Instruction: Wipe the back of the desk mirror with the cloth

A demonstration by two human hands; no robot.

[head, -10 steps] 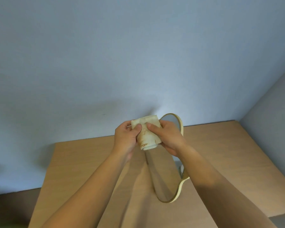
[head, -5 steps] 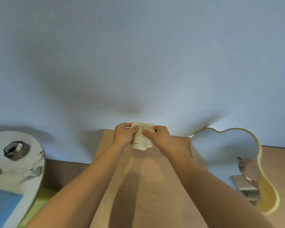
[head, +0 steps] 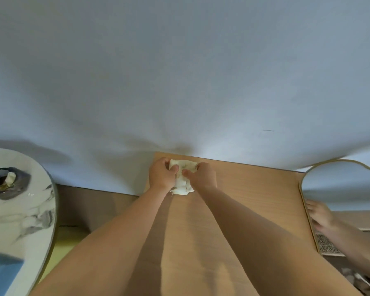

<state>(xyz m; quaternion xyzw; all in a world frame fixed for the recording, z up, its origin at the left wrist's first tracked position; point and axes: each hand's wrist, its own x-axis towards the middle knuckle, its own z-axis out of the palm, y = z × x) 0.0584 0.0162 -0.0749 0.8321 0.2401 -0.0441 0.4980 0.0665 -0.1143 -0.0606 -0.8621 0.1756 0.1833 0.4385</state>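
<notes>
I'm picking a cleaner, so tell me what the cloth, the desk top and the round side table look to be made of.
The cloth: soft woven fabric, cream with brownish stains, folded and creased in both hands.
The desk top: light wood or wood-look laminate, matte, with faint straight grain lines; I cannot tell which.
The round side table: marble or a marble-print surface, glossy, white with grey veining and small glints.

The desk mirror (head: 340, 189) is cut off by the right edge, so only its left part gets seen. Most of the cloth (head: 183, 178) is covered by the hands, left (head: 161, 175) and right (head: 202, 177). What's sitting in the dark dish (head: 5, 182) is too blurred to be made out.
</notes>
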